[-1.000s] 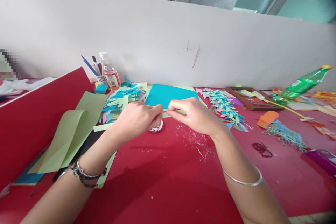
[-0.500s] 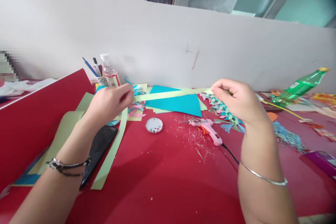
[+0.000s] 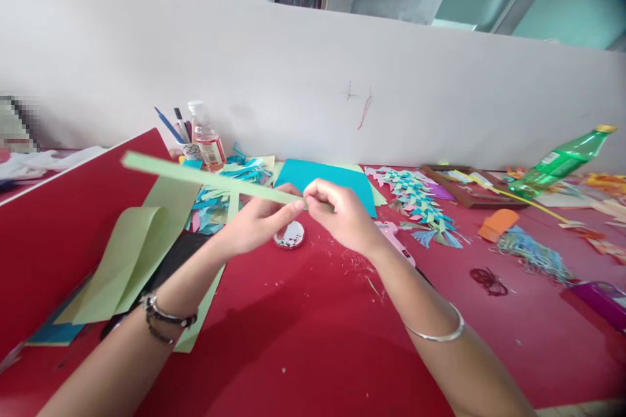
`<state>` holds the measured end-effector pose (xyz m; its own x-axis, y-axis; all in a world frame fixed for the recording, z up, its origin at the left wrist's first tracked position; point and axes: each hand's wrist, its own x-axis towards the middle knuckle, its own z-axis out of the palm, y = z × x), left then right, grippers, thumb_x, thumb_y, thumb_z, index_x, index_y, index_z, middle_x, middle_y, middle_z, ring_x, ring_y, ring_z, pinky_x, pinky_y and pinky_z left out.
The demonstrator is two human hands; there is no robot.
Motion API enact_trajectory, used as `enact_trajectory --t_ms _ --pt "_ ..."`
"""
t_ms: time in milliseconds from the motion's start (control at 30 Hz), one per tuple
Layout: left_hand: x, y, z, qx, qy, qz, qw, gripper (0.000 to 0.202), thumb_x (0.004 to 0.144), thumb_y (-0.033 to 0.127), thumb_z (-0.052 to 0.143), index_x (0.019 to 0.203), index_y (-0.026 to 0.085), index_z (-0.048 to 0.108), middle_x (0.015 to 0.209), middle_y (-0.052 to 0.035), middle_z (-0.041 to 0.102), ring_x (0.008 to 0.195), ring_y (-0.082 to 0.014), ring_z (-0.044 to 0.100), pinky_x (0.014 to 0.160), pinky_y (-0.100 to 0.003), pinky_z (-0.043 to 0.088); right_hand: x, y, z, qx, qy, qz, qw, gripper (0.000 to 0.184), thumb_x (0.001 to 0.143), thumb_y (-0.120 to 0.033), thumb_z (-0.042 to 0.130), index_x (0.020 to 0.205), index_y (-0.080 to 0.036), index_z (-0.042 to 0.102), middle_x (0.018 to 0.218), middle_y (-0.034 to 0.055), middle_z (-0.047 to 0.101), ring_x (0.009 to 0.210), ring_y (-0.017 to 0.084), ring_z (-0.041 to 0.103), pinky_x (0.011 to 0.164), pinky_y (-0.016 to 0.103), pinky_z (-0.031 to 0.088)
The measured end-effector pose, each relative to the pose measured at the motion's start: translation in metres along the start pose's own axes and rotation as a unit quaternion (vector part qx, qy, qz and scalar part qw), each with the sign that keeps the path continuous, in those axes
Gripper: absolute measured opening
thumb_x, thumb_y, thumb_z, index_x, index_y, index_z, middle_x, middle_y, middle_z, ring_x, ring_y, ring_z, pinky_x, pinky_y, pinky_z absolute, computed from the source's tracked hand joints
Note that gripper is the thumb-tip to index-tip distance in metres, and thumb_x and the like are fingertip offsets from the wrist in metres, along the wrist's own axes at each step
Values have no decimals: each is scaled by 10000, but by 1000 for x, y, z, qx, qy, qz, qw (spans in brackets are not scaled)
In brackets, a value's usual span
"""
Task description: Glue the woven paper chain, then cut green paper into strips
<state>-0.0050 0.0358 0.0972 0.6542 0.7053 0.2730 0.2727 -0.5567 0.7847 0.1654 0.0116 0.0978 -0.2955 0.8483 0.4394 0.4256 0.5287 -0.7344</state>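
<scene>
A long pale green paper strip (image 3: 205, 176) runs from the upper left to my two hands, above the middle of the table. My left hand (image 3: 267, 218) pinches it near its right end with thumb and fingers. Right beside it, my right hand (image 3: 337, 208) has its fingertips closed on the tip of the same strip. Another pale green strip (image 3: 200, 319) lies on the table, partly under my left forearm. Below my hands is a small round lid (image 3: 289, 236) with tiny bits in it. My right wrist partly covers a pink glue gun (image 3: 391, 234).
Teal paper (image 3: 327, 176) lies by the white partition (image 3: 293, 78). Woven paper pieces (image 3: 411, 199) and blue tassels (image 3: 533, 251) are to the right. A green bottle (image 3: 562, 163) leans at the far right; a clear bottle (image 3: 210, 143) stands back left. Folded green paper (image 3: 117, 260) lies left.
My hands have come together at the middle; before, they held the strip stretched wide apart. The strip's free end now sticks out to the upper left.
</scene>
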Motion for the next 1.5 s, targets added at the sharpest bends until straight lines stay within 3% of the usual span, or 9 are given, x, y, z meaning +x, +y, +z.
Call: enact_trajectory --t_ms 167,500,633,700,800,933,1067,1367,1500 --pt "2 -3 8 0 41 -69 997 464 898 446 226 531 181 324 441 48 334 415 -70 373 459 -219 344 -1 2 3 -46 -22 5 999 99 751 -186 410 656 -189 384 576 -59 322 529 66 280 500 206 241" --pt "-2 -9 -40 -130 191 -87 969 368 889 397 302 582 194 308 447 60 241 393 -53 293 402 -218 289 2 8 -16 -58 16 -8 998 135 719 -166 405 590 -184 369 556 -60 291 513 64 248 479 211 209" --pt "-4 -6 -51 -140 247 -85 955 346 887 333 306 574 187 292 430 72 269 388 -31 276 422 -191 293 1 11 -38 -25 84 21 996 125 731 -173 397 606 -187 401 548 -60 292 485 63 270 464 207 230" --pt "-4 -2 -44 -79 196 -114 971 369 878 351 307 554 180 353 407 65 344 387 -37 338 416 -182 312 1 10 -42 9 128 30 991 124 757 -196 388 635 -191 412 546 -61 312 469 63 292 453 206 245" --pt "-4 5 -16 9 -20 -195 981 400 848 393 334 557 161 482 419 24 497 413 -84 477 428 -199 385 1 5 -33 41 150 24 988 112 787 -292 437 727 -203 407 594 -55 380 505 69 365 486 206 308" --pt "-6 13 20 82 -202 -211 953 388 827 322 328 539 157 529 481 -12 599 454 -111 545 497 -214 420 -1 -5 -8 30 73 34 996 312 704 -402 590 767 -218 346 729 -33 436 571 69 404 521 209 347" --pt "-9 19 31 126 -255 -218 934 403 790 244 329 434 163 498 472 -30 614 476 -125 565 524 -218 401 -4 -8 3 52 23 59 997 330 713 -389 587 754 -226 304 727 -47 442 472 40 348 439 201 293" --pt "-10 26 41 236 -328 -200 893 482 805 231 309 351 159 451 502 -51 623 466 -122 506 529 -244 347 -3 -5 6 64 44 89 993 280 736 -421 555 724 -208 374 608 -63 406 423 34 331 392 199 258" --pt "-9 22 27 281 -332 -173 884 463 808 458 369 529 154 580 579 -44 625 490 -123 485 478 -236 303 -3 -2 8 63 32 72 995 255 747 -396 554 678 -188 423 577 -55 395 478 47 361 433 193 300"
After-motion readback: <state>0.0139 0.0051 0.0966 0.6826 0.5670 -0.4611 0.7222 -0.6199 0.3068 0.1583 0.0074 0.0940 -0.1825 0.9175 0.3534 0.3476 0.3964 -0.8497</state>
